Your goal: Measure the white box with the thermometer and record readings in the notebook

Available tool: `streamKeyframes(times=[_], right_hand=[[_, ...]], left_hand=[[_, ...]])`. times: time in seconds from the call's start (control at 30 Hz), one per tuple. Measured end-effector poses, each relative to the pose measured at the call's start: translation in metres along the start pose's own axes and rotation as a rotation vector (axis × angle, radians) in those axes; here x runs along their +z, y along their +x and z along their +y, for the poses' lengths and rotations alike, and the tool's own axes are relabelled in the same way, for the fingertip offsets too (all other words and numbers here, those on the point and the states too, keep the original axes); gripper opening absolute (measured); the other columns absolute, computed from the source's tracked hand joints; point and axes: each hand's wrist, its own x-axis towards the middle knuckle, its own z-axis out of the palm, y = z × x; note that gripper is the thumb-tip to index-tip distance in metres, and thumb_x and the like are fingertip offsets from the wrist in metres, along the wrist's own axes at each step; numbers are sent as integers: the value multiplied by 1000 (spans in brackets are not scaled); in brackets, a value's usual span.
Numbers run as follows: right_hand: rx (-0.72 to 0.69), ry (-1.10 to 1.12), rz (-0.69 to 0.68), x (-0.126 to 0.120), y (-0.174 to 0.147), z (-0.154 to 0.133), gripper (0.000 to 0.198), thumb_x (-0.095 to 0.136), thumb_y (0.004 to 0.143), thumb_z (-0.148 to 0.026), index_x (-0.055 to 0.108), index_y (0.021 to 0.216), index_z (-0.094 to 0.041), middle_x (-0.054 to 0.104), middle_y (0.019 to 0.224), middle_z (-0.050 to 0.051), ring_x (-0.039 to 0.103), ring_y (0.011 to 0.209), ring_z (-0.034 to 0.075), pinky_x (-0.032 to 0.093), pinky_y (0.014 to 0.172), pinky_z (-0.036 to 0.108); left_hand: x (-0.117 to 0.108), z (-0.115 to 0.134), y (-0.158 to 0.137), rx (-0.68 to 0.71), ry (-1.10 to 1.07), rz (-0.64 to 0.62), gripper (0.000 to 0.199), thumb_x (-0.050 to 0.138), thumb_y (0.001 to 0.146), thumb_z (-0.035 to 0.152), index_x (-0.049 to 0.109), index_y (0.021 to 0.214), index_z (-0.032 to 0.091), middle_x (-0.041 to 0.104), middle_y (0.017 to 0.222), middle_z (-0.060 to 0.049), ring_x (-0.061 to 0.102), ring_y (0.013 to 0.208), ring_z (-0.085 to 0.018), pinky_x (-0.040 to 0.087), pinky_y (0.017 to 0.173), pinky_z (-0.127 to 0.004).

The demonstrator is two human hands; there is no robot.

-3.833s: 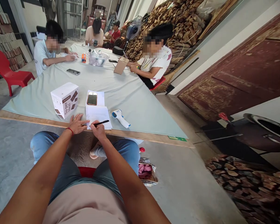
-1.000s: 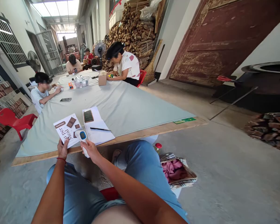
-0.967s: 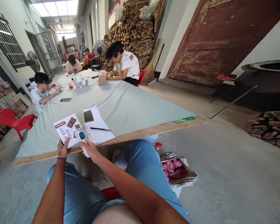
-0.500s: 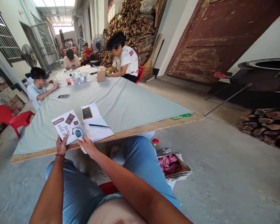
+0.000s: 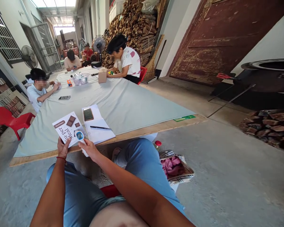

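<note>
The white thermometer (image 5: 80, 136) is in your right hand (image 5: 88, 148), above the table's near edge, its head overlapping the right side of the printed box (image 5: 63, 122). Your right fingers are wrapped around its handle, and your left hand (image 5: 62, 147) holds the box by its lower edge, thumb over the front.

The thermometer could drop past the wooden edge (image 5: 35, 158) to the floor if your grip loosens, as the handle's lower end hangs on your side of the table. A squeeze on a hidden button could set off a reading unintended. The box could tip or slide, since only your left hand appears to steady it; I can't tell whether its base rests on the cloth.

The thermometer's long axis slants from the handle, low and near you, up and leftward to the head. Its blue-rimmed screen faces you, so its nose presumably points away, out of sight. The box's front faces you too, its large letters turned sideways.

Just right of the box lie papers (image 5: 105, 135) carrying a pen (image 5: 100, 127) and a phone (image 5: 88, 114); farther off is a clear basin (image 5: 80, 81).
</note>
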Motion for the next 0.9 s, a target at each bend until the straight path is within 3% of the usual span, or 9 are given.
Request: streamKeyframes(times=[0.17,0.33,0.43,0.57,0.67,0.77,0.9], right_hand=[[-163,-65,144,-19,-3,-11,41,69,70,-52,66,97,-21,66,85,0,57,84,19,45,75,29],[-241,-42,272,-54,-3,-30,47,68,70,-49,63,107,-20,69,94,1,59,83,20,47,73,30],[-308,-51,317,-69,-3,-38,45,68,71,-48,64,106,-20,70,98,2,61,87,21,49,77,30],[-323,-147,343,-88,3,-43,42,62,79,-46,63,111,-19,71,103,4,63,93,23,50,81,32],[-250,-467,479,-113,14,-52,44,59,84,-37,58,122,-16,68,116,10,62,105,25,49,88,34],[-97,-989,613,-149,28,-64,44,64,85,-32,58,126,-16,63,123,15,56,117,29,46,93,36],[27,-1387,589,-191,39,-74,41,62,90,-31,58,128,-16,63,123,18,55,115,30,43,91,36]], left_hand=[[-2,-9,2,-2,13,121,56,76,69,54,52,106,19,65,103,-7,61,99,-23,47,97,-44],[2,-15,7,41,-18,281,66,75,71,50,37,116,20,56,116,-10,59,109,-23,47,100,-44],[5,-16,11,77,-15,360,77,79,68,46,32,122,19,48,126,-14,52,121,-27,43,106,-49],[5,-18,13,128,189,432,78,85,60,36,38,120,18,45,126,-15,35,134,-38,28,113,-63],[4,-17,12,116,282,433,82,83,58,30,35,123,16,38,131,-17,28,136,-39,24,115,-61],[5,-15,7,149,320,506,84,82,56,26,31,122,15,31,132,-19,26,134,-38,21,116,-58],[10,-14,-11,274,354,603,50,66,63,18,38,105,18,36,118,-14,36,123,-33,31,111,-54]])
